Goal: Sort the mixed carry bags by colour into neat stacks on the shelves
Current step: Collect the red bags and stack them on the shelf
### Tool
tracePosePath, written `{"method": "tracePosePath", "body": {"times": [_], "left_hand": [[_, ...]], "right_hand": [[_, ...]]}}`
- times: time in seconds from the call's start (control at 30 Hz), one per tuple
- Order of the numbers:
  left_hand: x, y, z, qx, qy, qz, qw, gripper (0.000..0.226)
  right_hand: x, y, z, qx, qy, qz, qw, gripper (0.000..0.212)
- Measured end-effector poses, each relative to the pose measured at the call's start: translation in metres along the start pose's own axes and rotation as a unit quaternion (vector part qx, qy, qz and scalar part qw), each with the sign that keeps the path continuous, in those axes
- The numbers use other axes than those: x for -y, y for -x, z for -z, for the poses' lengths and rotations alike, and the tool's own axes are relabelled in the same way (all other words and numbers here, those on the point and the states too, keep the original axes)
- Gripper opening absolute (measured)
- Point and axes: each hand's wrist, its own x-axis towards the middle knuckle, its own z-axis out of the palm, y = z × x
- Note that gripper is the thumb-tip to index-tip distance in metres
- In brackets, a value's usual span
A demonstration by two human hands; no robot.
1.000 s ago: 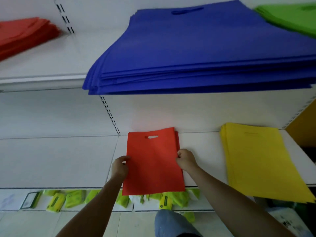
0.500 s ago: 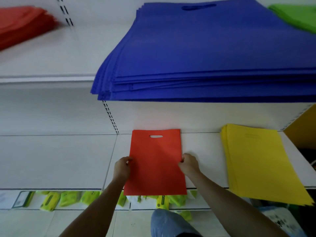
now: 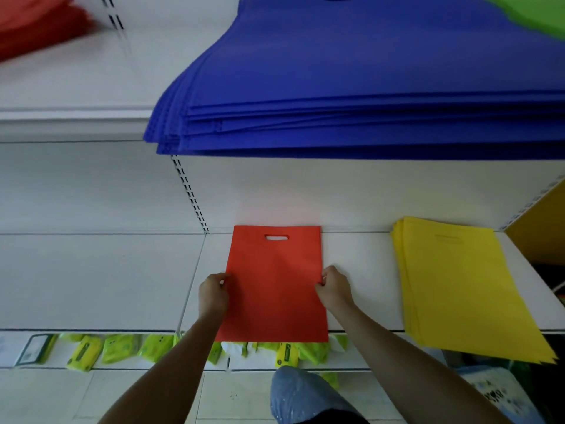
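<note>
Two hands flank one flat red-orange non-woven carry bag (image 3: 275,286) with a die-cut handle slot near its far edge. The left hand (image 3: 213,296) has its fingers curled in against the bag's left edge, thumb and fingertips pinching the fabric about halfway along its length. The right hand (image 3: 334,290) mirrors it on the right edge, fingers bent and pinching the side of the bag. Both bare forearms reach in from the bottom of the view.

The bag lies flat on the white lower metal shelf (image 3: 107,280), its far edge touching the white back panel and its near edge hanging slightly over the shelf's front lip. Whether more bags lie under it cannot be told. Well to its right on the same shelf lies a stack of flat yellow carry bags (image 3: 458,286), skewed, with its near corner jutting past the front lip.

On the white upper shelf (image 3: 76,87) above, a thick stack of large flat blue carry bags (image 3: 367,81) overhangs the front edge. A blurred stack of red bags (image 3: 36,22) sits at the far left of that shelf, and green bags (image 3: 535,10) show at the top right corner.

Below the lower shelf, small lime-green packets (image 3: 122,348) lie in a row. A knee in blue denim (image 3: 302,396) shows at the bottom centre.
</note>
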Motion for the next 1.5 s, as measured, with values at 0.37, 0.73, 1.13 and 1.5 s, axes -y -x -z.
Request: {"method": "tracePosePath", "body": {"times": [0.37, 0.73, 1.13, 1.5], "left_hand": [[0.011, -0.008, -0.001, 0.013, -0.044, -0.013, 0.999, 0.033], [-0.053, 0.073, 0.123, -0.054, 0.015, -0.032, 0.998, 0.031], [-0.033, 0.211, 0.408, -0.292, 0.194, -0.043, 0.936, 0.025], [-0.071, 0.139, 0.555, -0.308, 0.212, -0.168, 0.912, 0.022]], "right_hand": [[-0.005, -0.003, -0.011, -0.005, -0.062, 0.003, 0.998, 0.033], [0.13, 0.108, 0.042, 0.21, -0.098, 0.148, 0.962, 0.024], [0.35, 0.315, 0.082, 0.232, -0.212, 0.403, 0.86, 0.017], [0.486, 0.326, 0.151, 0.136, -0.187, 0.407, 0.884, 0.011]]}}
